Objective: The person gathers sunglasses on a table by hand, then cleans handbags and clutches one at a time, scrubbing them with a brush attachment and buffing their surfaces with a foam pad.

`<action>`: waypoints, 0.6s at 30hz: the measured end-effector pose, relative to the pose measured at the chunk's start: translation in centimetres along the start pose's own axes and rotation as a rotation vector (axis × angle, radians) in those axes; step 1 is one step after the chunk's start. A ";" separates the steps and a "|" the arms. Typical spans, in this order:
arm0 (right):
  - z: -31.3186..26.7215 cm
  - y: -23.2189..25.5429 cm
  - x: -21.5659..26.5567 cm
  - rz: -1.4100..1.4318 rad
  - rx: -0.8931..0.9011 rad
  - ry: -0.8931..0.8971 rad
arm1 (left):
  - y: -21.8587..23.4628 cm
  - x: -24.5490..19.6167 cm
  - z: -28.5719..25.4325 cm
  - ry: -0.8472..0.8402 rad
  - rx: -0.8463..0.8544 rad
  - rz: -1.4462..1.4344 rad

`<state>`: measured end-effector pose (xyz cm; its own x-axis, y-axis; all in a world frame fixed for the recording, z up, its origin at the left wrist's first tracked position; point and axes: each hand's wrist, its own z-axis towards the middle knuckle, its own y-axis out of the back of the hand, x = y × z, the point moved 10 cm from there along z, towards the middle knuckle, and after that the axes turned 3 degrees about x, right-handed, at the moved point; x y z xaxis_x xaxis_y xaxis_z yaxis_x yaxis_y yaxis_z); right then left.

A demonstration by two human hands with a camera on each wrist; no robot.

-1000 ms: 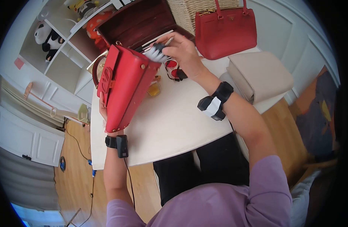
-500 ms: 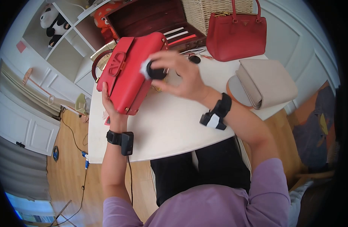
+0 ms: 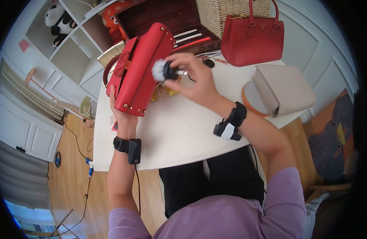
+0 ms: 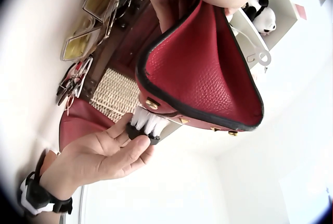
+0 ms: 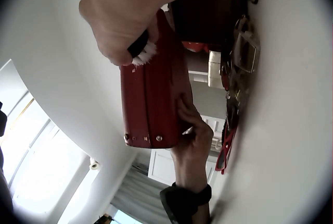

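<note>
A red handbag [image 3: 145, 73] with gold studs and a looped emblem on its flap is tilted up over the table. My left hand [image 3: 124, 115] grips it at its lower end; in the right wrist view the fingers [image 5: 190, 112] lie along its side. Between thumb and fingers, my right hand [image 3: 201, 81] pinches a round brush [image 3: 158, 71] with white bristles and a black base. In the left wrist view the bristles [image 4: 148, 121] are right at the studded edge of the bag. The bag's dark handle [image 3: 107, 71] hangs at its far side.
On the white table [image 3: 183, 127], a red tote bag [image 3: 251, 44] and an open dark wooden case [image 3: 159, 18] stand at the back. A beige bag [image 3: 287, 89] is at the right. Yellow-lensed glasses [image 4: 83, 44] lie beneath the work.
The brush in my right hand has come down from the bag's upper end to its long side. My left hand has turned the bag, raising its lower end.
</note>
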<state>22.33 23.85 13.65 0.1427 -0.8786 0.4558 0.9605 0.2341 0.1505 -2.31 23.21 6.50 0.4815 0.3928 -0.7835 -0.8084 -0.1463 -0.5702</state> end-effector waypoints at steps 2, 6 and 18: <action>-0.3 -1.8 2.8 0.004 0.137 0.078 | 0.1 -0.3 0.0 -0.017 -0.015 -0.009; -0.6 -2.7 5.0 0.068 0.150 0.196 | 0.3 -0.5 0.1 -0.008 -0.042 -0.037; 0.1 -0.8 5.7 -0.064 0.052 0.240 | 0.0 -2.9 -0.3 -0.299 -0.026 0.142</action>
<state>22.30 18.72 16.18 0.1411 -0.9645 0.2231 0.9566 0.1908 0.2202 -3.63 21.83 8.71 0.2410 0.6152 -0.7507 -0.8497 -0.2400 -0.4695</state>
